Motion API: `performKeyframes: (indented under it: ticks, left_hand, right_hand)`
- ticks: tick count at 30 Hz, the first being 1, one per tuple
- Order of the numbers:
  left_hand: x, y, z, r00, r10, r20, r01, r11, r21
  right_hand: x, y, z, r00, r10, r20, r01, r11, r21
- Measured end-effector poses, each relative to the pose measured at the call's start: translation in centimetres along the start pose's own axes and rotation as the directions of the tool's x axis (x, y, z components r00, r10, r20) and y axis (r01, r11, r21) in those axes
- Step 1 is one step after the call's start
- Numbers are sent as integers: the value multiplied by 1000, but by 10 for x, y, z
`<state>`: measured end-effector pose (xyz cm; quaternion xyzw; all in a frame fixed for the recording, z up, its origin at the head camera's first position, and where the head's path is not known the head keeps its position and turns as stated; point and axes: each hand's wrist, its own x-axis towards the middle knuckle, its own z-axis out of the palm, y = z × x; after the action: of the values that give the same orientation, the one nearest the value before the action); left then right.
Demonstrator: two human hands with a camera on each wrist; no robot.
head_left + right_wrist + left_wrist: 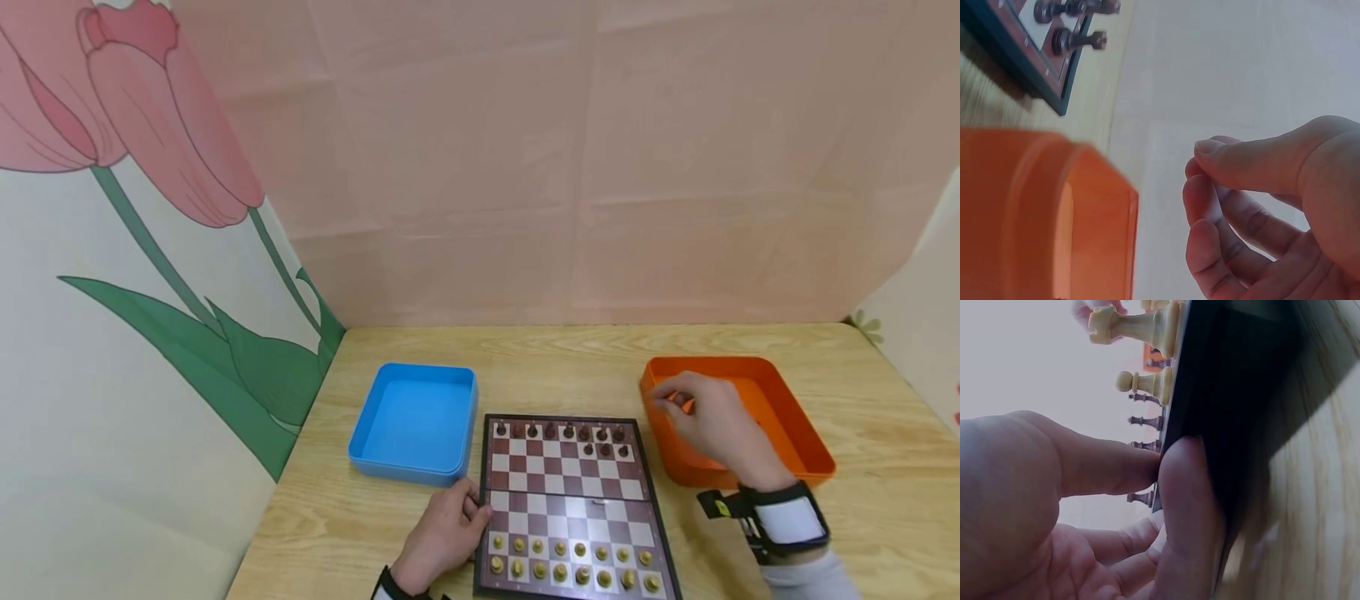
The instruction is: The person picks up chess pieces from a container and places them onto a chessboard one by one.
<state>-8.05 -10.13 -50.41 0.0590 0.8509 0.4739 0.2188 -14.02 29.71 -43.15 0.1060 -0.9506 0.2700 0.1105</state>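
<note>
- While the left hand (442, 537) is gripping the chessboard (570, 508) edge with curled fingers, the board is lying flat.
- The right hand (708, 425) is hovering over the orange tray (795, 425), fingertips pinched together, holding nothing visible.

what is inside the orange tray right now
The person's right hand hovers over the near-left part of the orange plastic tray, fingers curled with no piece seen between them. The bare floor shows nothing; the hand covers the rest.

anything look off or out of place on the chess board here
Yes. The dark pieces at the far end of the chessboard are incomplete: the back row is full, but the second row holds only three pawns, bunched at the right. The light pieces fill both near rows.
</note>
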Motion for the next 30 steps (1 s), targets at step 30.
performKeyframes:
  ticks: [30]
  left_hand:
    - [1, -1, -1, 1000, -19, -12, 19, 998, 54]
  right_hand:
    - [-5, 76, 12, 991, 130, 17, -124, 969, -213]
